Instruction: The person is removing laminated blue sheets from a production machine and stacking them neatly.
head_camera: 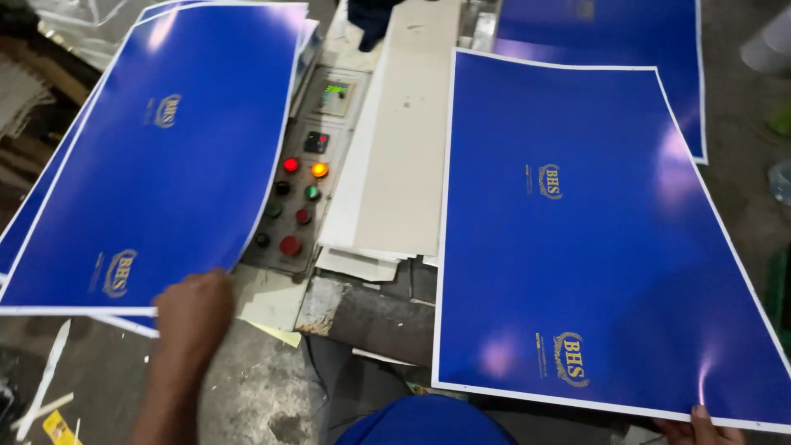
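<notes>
Two blue sheets: my left hand (pixel 194 309) pinches the left sheet (pixel 156 156) at its near edge. My right hand (pixel 700 428) pinches the right sheet (pixel 593 231) by its corner; control panel (pixel 301 185) between.

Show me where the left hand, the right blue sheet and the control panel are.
left hand (pixel 194 309), head view, on the back of the hand.
right blue sheet (pixel 577 247), head view, on its blue middle.
control panel (pixel 301 194), head view, among the round buttons.

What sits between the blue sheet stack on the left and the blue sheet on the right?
In the head view: a control panel with coloured buttons, and a pile of pale boards, between the left stack and right sheet.
</notes>
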